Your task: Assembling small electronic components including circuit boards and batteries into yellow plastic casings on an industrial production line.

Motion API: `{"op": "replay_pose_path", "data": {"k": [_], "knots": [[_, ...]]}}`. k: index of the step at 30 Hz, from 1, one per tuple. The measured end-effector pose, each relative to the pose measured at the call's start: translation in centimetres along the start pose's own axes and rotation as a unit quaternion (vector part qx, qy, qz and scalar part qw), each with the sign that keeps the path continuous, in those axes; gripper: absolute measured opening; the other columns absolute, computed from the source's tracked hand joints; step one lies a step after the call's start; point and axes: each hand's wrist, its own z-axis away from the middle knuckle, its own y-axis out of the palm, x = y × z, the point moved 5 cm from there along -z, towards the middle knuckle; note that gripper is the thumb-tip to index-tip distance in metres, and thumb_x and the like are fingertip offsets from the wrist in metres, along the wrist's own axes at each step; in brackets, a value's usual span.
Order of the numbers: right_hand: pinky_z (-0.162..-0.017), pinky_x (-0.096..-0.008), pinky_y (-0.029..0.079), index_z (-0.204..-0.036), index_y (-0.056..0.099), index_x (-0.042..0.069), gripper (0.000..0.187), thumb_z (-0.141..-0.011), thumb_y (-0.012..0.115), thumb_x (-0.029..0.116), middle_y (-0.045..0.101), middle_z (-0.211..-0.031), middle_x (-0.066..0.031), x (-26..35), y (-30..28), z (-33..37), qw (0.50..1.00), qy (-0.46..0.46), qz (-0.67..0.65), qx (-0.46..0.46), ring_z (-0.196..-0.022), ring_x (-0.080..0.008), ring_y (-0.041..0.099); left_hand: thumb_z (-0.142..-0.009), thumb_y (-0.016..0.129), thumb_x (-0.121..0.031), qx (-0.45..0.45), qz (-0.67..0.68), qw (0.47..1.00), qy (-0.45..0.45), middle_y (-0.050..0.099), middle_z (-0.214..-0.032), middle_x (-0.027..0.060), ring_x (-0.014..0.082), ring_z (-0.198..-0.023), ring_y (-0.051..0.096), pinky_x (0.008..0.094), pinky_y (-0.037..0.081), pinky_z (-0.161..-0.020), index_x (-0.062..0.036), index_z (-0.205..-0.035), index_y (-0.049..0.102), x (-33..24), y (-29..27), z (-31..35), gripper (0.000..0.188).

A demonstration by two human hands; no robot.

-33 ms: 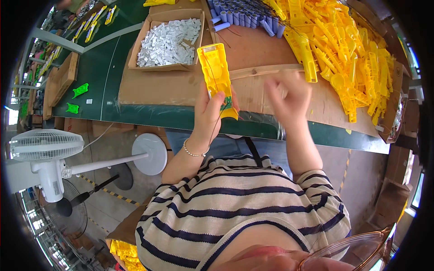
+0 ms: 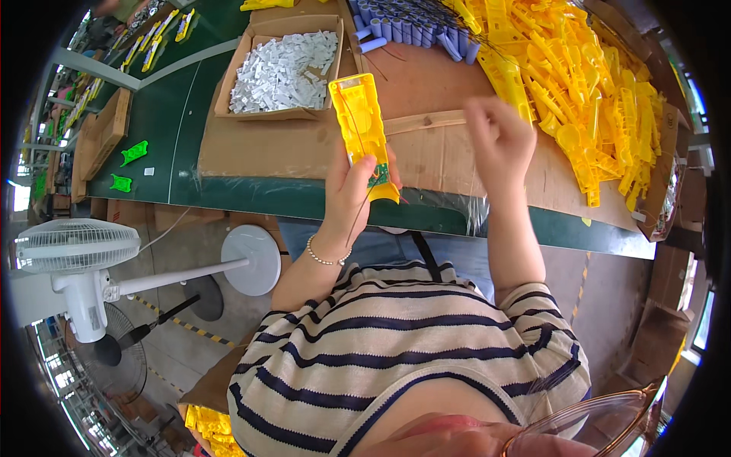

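Between the thumb and fingers of my left hand (image 2: pixel 350 194) is a long yellow plastic housing (image 2: pixel 359 114), tilted, with its hollow inside facing up. A small green circuit board (image 2: pixel 377 177) sits in its lower end, next to my thumb. Thin dark wires run along the housing, and one hangs down over my wrist. My right hand (image 2: pixel 504 148) is raised over the cardboard at the table's near side, apart from the housing. Its fingers are curled closed and slightly blurred; whatever they may hold is hidden.
A cardboard box (image 2: pixel 221 97) of small white pieces stands beyond my left hand. Blue-violet cylindrical cells (image 2: pixel 415 33) with wires lie at the back. Yellow plastic parts (image 2: pixel 579 99) are heaped at the right. Two green pieces (image 2: pixel 135 152) lie left; a white fan (image 2: pixel 80 244) stands beside the table.
My right hand has moved a little to the right and away from me, toward the yellow heap. The housing in my left hand has barely shifted.
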Motion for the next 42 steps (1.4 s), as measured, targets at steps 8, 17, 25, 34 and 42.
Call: {"op": "replay_pose_path", "data": {"k": [8, 17, 25, 34, 42], "knots": [[-0.072, -0.0415, 0.051, -0.09, 0.066, 0.003, 0.031, -0.083, 0.059, 0.032, 0.066, -0.09, -0.0179, -13.1, 7.2, -10.2, 0.904, 0.06, 0.388, 0.168, -0.085, -0.0335, 0.064, -0.089, 0.041, -0.018, -0.022, 0.041, 0.998, -0.029, 0.055, -0.092, 0.0118, 0.0188, -0.07, 0.058, 0.0338, 0.054, -0.059, -0.0083, -0.117, 0.04, 0.3, -0.1, -0.3, 0.029], [-0.069, -0.0397, 0.05, -0.088, 0.065, 0.003, 0.036, -0.079, 0.062, 0.038, 0.067, -0.086, -0.0159, -10.1, 6.0, -9.9, 0.923, 0.093, 0.331, 0.173, -0.082, -0.0342, 0.063, -0.089, 0.043, -0.019, -0.031, 0.066, 0.996, -0.042, 0.055, -0.093, 0.0125, 0.0196, -0.07, 0.059, 0.0351, 0.053, -0.06, -0.0084, -0.115, 0.04, 0.2, -0.6, -0.5, 0.029], [-0.058, -0.0213, 0.046, -0.08, 0.065, -0.003, 0.009, -0.077, 0.068, 0.005, 0.065, -0.071, -0.0053, -0.4, -0.9, -0.2, 0.942, 0.211, -0.197, 0.172, -0.067, -0.007, 0.059, -0.09, 0.045, -0.016, 0.004, -0.015, 1.0, -0.011, 0.055, -0.095, 0.0111, 0.0168, -0.074, 0.058, 0.032, 0.053, -0.064, -0.0065, -0.119, 0.039, 1.0, -0.1, -0.5, 0.031], [-0.046, -0.0247, 0.045, -0.073, 0.066, -0.009, 0.03, -0.07, 0.076, 0.019, 0.062, -0.058, -0.0095, 2.7, 1.3, 2.1, 0.931, 0.209, -0.055, 0.294, -0.049, -0.0104, 0.057, -0.094, 0.044, -0.009, 0.088, -0.245, 0.965, -0.025, 0.053, -0.098, 0.0055, 0.0098, -0.08, 0.055, 0.0244, 0.047, -0.073, -0.0026, -0.124, 0.037, 2.2, 2.2, 1.3, 0.031], [-0.046, -0.0267, 0.044, -0.073, 0.065, -0.008, 0.034, -0.069, 0.075, 0.024, 0.06, -0.056, -0.0123, 3.6, 0.0, 2.0, 0.938, 0.184, 0.025, 0.294, -0.047, -0.0136, 0.056, -0.094, 0.042, -0.008, 0.09, -0.255, 0.963, -0.011, 0.052, -0.099, 0.0057, 0.0097, -0.081, 0.055, 0.0244, 0.047, -0.074, -0.0033, -0.127, 0.035, 1.7, 2.7, 2.1, 0.034]]}}
